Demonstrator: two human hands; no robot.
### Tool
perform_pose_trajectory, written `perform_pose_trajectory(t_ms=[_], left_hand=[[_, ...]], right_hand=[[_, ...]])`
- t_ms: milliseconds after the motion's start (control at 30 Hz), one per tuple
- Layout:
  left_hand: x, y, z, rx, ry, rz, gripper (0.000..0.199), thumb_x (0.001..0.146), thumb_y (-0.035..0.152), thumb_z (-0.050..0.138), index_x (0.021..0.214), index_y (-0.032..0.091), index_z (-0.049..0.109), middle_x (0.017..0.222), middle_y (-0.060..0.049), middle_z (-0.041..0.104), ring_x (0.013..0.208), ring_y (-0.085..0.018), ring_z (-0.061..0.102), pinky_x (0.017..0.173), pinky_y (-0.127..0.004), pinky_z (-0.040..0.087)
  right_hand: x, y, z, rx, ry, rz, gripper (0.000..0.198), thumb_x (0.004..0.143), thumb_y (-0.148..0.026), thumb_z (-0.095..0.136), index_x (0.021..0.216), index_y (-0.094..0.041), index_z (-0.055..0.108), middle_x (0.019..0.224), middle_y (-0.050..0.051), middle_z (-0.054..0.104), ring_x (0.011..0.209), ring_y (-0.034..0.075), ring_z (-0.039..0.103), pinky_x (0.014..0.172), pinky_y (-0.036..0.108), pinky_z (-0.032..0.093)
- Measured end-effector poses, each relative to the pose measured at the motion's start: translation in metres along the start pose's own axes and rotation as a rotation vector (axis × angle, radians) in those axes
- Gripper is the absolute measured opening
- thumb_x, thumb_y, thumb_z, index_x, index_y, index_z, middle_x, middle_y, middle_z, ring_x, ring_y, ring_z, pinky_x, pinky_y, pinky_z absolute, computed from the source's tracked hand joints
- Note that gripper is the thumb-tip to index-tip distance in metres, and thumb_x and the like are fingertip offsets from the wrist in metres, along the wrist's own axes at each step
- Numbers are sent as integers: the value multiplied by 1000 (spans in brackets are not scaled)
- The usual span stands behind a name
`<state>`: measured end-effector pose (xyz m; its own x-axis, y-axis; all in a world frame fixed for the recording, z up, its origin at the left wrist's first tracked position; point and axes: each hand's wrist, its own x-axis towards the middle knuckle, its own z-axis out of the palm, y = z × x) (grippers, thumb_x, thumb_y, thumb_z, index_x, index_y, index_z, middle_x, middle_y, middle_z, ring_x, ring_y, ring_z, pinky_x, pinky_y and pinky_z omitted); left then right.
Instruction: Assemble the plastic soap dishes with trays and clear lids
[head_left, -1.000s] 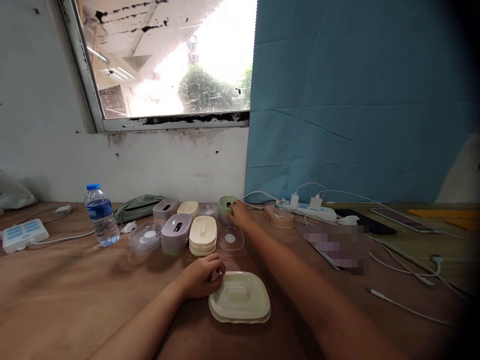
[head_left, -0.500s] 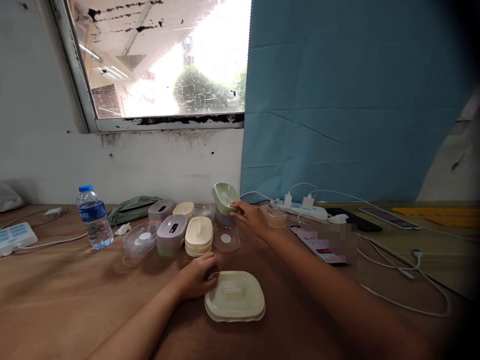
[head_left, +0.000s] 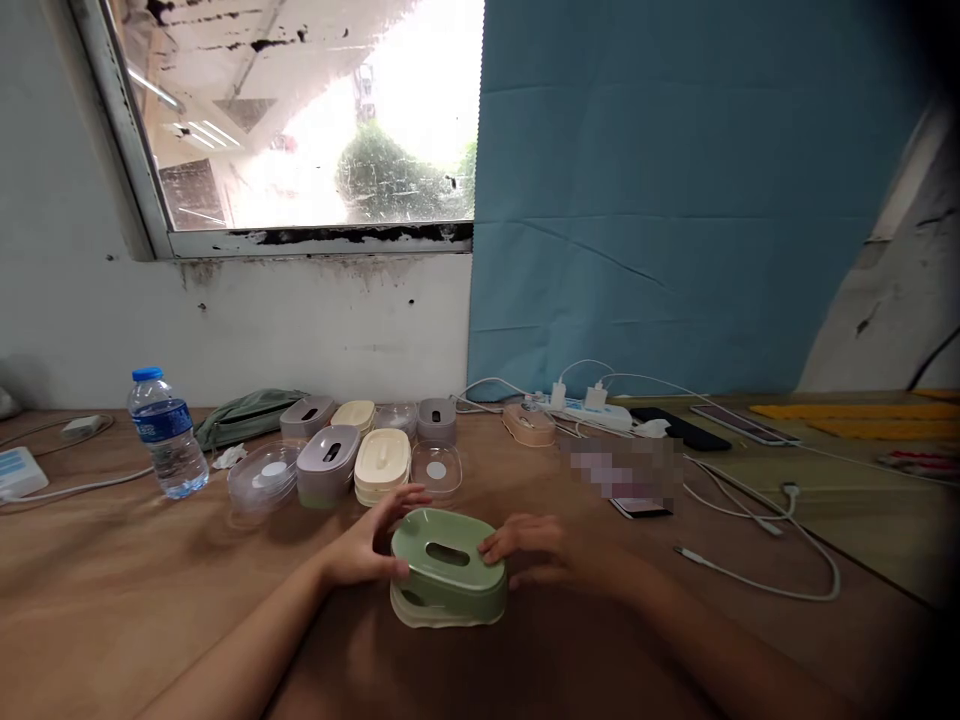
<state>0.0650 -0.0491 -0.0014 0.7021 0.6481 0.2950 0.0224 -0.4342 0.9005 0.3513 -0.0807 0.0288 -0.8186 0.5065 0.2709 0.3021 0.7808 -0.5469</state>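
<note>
Glossy green cover (head_left: 451,580), slot upward, sits atop cream lid (head_left: 414,612).

I see a power strip (head_left: 21,474) cropped at nine o'clock, a phone (head_left: 639,508) part-pixelated at four, a cream piece (head_left: 409,612) mostly hidden by a green container (head_left: 450,583).

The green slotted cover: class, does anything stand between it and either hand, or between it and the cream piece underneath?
Nothing visible does: the left hand and right hand touch the green slotted cover, and the cream piece shows directly beneath. Its covered part is hidden.
</note>
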Motion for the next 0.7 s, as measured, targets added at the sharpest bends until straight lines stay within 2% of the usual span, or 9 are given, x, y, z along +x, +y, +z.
perform_pose_trajectory(t_ms=[67,133,367,433,567,700], left_hand=[[-2,4,2,170,-56,-62,95,53,45,74,131,22,24,132,-12,35,120,-28,34,100,-42,27],[-3,8,3,292,-34,-97,96,51,38,76,130,23,23,131,-10,36,119,-27,35,101,-41,27],[-2,20,9,446,28,-128,87,49,33,77,122,22,31,121,-7,40,112,-25,40,96,-37,34],[-2,22,11,477,24,-154,84,48,34,76,119,23,34,118,-6,41,110,-25,41,94,-37,36],[-2,23,18,546,22,-175,82,45,41,77,115,23,39,118,-7,39,110,-27,40,92,-38,37],[-1,24,24,606,-4,-170,82,44,44,76,114,23,40,115,-7,40,106,-27,42,89,-38,40]], right_hand=[[1,-1,1,-31,-10,-5,29,82,-29,52,111,-25,56,111,4,61,101,15,53,88,30,43],[1,-2,1,-60,0,-2,29,84,-28,50,113,-25,54,112,4,60,102,14,52,89,30,43],[-3,1,6,-135,118,53,23,87,-27,43,104,-23,58,113,6,57,105,14,51,91,30,41],[-4,3,8,-130,136,71,26,82,-33,51,104,-22,57,115,8,54,107,17,50,92,32,40],[-3,2,14,-82,129,119,52,60,-43,70,103,-20,55,128,11,40,117,25,41,96,38,35],[0,-1,23,-6,123,200,55,52,-44,74,95,-18,51,133,12,35,120,26,37,97,38,33]])
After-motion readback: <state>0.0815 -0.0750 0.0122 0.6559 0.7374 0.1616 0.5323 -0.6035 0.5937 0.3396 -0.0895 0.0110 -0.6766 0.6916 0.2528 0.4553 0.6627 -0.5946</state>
